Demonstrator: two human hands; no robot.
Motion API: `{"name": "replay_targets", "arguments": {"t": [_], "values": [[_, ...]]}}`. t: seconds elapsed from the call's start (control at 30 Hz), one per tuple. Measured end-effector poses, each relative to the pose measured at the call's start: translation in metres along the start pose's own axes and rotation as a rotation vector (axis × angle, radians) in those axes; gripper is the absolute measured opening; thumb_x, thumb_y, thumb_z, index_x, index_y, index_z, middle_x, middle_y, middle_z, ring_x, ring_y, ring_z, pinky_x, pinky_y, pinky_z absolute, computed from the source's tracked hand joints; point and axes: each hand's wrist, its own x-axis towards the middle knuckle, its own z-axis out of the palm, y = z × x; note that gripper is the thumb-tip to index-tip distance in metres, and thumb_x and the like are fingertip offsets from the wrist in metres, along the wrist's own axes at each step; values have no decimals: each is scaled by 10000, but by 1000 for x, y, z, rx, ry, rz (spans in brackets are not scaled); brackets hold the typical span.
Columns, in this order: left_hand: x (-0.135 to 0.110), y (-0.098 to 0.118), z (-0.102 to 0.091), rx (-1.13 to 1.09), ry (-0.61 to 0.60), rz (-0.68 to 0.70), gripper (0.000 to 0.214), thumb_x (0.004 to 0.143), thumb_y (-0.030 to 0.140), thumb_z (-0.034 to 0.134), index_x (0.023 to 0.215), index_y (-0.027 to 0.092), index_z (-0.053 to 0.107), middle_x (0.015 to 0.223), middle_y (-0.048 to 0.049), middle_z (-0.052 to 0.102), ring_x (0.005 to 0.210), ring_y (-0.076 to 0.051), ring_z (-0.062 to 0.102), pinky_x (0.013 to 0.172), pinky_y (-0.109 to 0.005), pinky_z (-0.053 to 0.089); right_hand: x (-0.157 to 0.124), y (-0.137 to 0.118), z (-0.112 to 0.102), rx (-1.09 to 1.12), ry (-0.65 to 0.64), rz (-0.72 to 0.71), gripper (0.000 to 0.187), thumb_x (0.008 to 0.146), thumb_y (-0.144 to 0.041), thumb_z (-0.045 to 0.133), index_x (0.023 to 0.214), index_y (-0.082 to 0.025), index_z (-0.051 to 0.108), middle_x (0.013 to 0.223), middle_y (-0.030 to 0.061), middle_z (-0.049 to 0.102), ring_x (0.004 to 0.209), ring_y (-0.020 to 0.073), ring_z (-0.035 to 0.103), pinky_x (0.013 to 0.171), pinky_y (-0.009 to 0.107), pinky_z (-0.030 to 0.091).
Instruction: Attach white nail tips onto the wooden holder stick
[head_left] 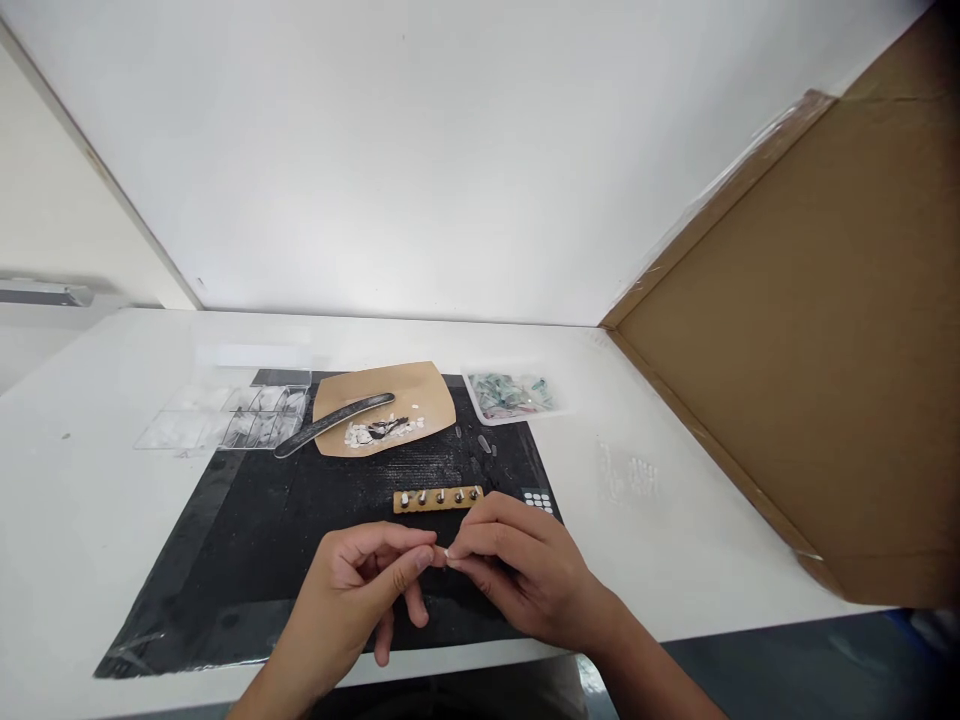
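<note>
Now, near the counter's (675,570) front edge, your right hand (532,575) pinches a tiny white piece (448,553) just right of your left hand (356,595), whose grip I can't tell; just beyond, nearer your right, the yellowish strip (431,506) runs left to right.

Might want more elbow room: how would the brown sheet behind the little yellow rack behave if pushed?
The brown sheet looks thin and papery, so probably light and apt to flex. The loose white pieces on it would likely slide or scatter if it tilts. The curved black strip reaches past its left edge, so it may shift or drag along.
</note>
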Motion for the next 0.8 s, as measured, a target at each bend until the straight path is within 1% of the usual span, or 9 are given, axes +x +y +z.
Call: {"name": "replay_targets", "arguments": {"t": [0.07, 0.1, 0.13, 0.2, 0.23, 0.3, 0.37, 0.47, 0.8], "values": [[-2, 7, -6, 178, 132, 70, 440, 939, 562, 726, 1156, 188, 809, 663, -26, 731, 384, -65, 501, 351, -159, 429, 2, 3, -3, -40, 7, 20, 147, 984, -100, 699, 1101, -190, 701, 987, 46, 672, 898, 144, 636, 782, 256, 553], [-2, 10, -10, 294, 187, 151, 386, 960, 527, 716, 1163, 213, 810, 665, -18, 728, 426, -80, 539, 386, -166, 442, 4, 5, -4, -65, 10, 41, 153, 981, -104, 705, 1105, -193, 708, 1009, 50, 661, 912, 146, 638, 788, 258, 554], [-1, 14, -13, 415, 233, 282, 326, 960, 474, 732, 1170, 237, 807, 742, -22, 752, 514, -100, 608, 458, -185, 492, 6, 7, -4, -90, 13, 65, 155, 980, -110, 709, 1109, -195, 715, 1026, 54, 649, 911, 144, 637, 781, 256, 553], [4, 17, -19, 645, 314, 534, 340, 932, 394, 774, 1251, 275, 771, 971, -41, 778, 683, -141, 672, 627, -258, 585, 10, 11, -3, -134, 27, 106, 144, 985, -124, 706, 1109, -195, 725, 1026, 56, 629, 875, 138, 627, 743, 254, 542], [7, 16, -20, 732, 348, 622, 340, 929, 369, 779, 1257, 281, 764, 1059, -52, 766, 809, -177, 698, 740, -306, 613, 12, 13, -1, -154, 32, 120, 133, 988, -132, 704, 1103, -195, 730, 1012, 55, 623, 855, 138, 618, 722, 257, 532], [16, 12, -21, 833, 382, 702, 345, 930, 348, 779, 1265, 270, 743, 1135, -69, 737, 1002, -239, 690, 880, -381, 603, 16, 16, 5, -192, 42, 131, 104, 994, -147, 700, 1078, -196, 736, 974, 50, 621, 829, 146, 604, 705, 273, 515], [22, 5, -18, 861, 379, 707, 338, 947, 325, 762, 1275, 262, 720, 1170, -76, 713, 1077, -259, 661, 941, -416, 583, 17, 18, 11, -225, 53, 143, 81, 996, -152, 698, 1047, -200, 737, 940, 44, 629, 819, 155, 595, 712, 292, 505], [27, -2, -14, 862, 337, 667, 303, 973, 291, 728, 1273, 262, 700, 1187, -68, 693, 1094, -258, 631, 958, -424, 566, 18, 21, 18, -256, 61, 177, 68, 1005, -152, 684, 1018, -203, 726, 914, 38, 634, 811, 160, 592, 704, 301, 485], [32, 3, -2, 842, 293, 569, 195, 1041, 242, 629, 1216, 269, 712, 1142, -48, 705, 1045, -245, 597, 902, -403, 541, 17, 26, 20, -232, 11, 243, 101, 1003, -126, 676, 1044, -208, 718, 905, 37, 637, 819, 170, 590, 703, 317, 459]]}}
